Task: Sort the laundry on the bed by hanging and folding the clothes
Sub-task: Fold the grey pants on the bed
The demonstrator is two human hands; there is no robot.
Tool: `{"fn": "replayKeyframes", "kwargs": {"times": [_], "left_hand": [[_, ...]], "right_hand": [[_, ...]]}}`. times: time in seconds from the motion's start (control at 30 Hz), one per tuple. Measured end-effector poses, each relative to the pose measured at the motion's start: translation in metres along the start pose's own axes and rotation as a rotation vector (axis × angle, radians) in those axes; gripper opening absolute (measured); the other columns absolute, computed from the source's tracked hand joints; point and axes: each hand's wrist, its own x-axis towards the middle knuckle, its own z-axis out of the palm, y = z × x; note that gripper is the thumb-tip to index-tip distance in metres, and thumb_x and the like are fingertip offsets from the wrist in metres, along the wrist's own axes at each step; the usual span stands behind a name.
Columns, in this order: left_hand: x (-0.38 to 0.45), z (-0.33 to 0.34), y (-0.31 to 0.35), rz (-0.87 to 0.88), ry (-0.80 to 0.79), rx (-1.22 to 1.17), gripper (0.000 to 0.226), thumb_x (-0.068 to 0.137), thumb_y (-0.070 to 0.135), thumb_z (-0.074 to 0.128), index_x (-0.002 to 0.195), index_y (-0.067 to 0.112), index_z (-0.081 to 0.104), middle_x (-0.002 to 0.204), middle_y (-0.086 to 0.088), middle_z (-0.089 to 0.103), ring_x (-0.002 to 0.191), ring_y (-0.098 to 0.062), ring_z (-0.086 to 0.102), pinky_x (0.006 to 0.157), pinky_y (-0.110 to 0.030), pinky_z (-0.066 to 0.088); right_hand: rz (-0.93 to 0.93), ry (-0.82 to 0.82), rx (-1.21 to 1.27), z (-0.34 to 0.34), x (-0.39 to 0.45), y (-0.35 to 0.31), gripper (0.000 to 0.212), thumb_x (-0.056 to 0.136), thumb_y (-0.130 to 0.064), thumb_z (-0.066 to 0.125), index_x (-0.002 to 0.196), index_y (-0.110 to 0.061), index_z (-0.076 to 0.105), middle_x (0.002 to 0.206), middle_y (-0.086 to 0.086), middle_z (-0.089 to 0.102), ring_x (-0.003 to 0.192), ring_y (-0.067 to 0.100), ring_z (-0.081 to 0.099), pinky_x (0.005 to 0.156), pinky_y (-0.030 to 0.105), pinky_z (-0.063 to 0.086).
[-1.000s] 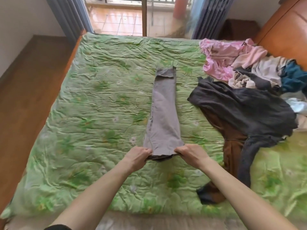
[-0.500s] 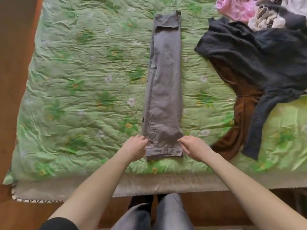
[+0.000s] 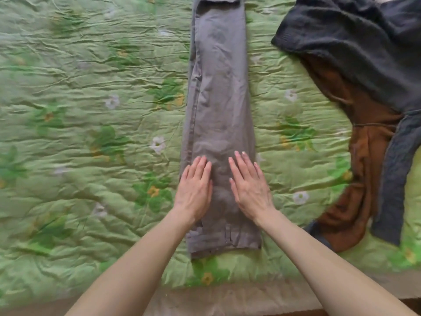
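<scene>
Grey trousers (image 3: 219,115): folded lengthwise into one long narrow strip, flat on the bed, running from the near edge straight toward the far side; waistband end nearest the near edge, far end cut off by the top of the view.
Left hand (image 3: 194,190): flat, palm down on the left half of the trousers near the waistband end, fingers straight and close together, gripping nothing.
Right hand (image 3: 250,185): flat, palm down on the right half of the trousers, just beside the left hand with a strip of grey cloth between them, fingers straight and slightly spread, gripping nothing.
Bed (image 3: 91,133): covered with a crinkled green quilt printed with leaves and small flowers; pale border along the near edge.
Dark grey sweater (image 3: 364,46): spread toward the right edge, apart from the trousers, one sleeve trailing toward the near edge.
Brown garment (image 3: 355,169): lying partly under the sweater, reaching toward the near edge.
</scene>
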Motion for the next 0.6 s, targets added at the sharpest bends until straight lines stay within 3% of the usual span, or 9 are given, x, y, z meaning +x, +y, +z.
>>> {"fn": "replayKeyframes", "kwargs": {"times": [0.1,0.23,0.4,0.6], "left_hand": [[0.031,0.034,-0.002,0.026,0.161,-0.022,0.060,0.104,0.021,0.052,0.160,0.006,0.037,0.170,-0.013,0.029,0.159,-0.030,0.023,0.127,-0.050,0.025],[0.043,0.068,-0.017,0.022,0.159,0.075,0.064,0.105,0.033,0.044,0.164,0.012,0.030,0.173,-0.011,0.020,0.161,-0.029,0.017,0.129,-0.048,0.022],[0.054,0.063,-0.019,0.039,0.169,0.085,0.065,0.102,0.033,0.044,0.162,0.010,0.034,0.172,-0.012,0.024,0.160,-0.029,0.021,0.127,-0.049,0.025],[0.129,0.035,-0.031,0.068,0.172,0.130,0.064,0.105,0.031,0.038,0.164,0.008,0.029,0.173,-0.013,0.021,0.160,-0.027,0.021,0.129,-0.047,0.022]], "right_hand": [[0.032,0.044,-0.076,0.031,0.035,0.003,0.065,0.104,-0.044,0.041,0.164,-0.021,0.029,0.173,0.007,0.018,0.160,0.028,0.014,0.127,0.053,0.020],[0.070,-0.014,-0.148,0.067,0.042,0.010,0.067,0.103,-0.056,0.029,0.165,-0.030,0.019,0.174,0.004,0.009,0.160,0.028,0.008,0.126,0.057,0.018],[0.033,0.078,-0.073,0.064,0.053,0.016,0.064,0.102,-0.049,0.043,0.161,-0.024,0.037,0.170,0.009,0.027,0.158,0.028,0.022,0.122,0.057,0.029],[0.109,0.113,-0.020,0.048,0.122,0.018,0.060,0.105,-0.041,0.034,0.162,-0.021,0.035,0.171,0.007,0.024,0.159,0.026,0.019,0.125,0.051,0.025]]}}
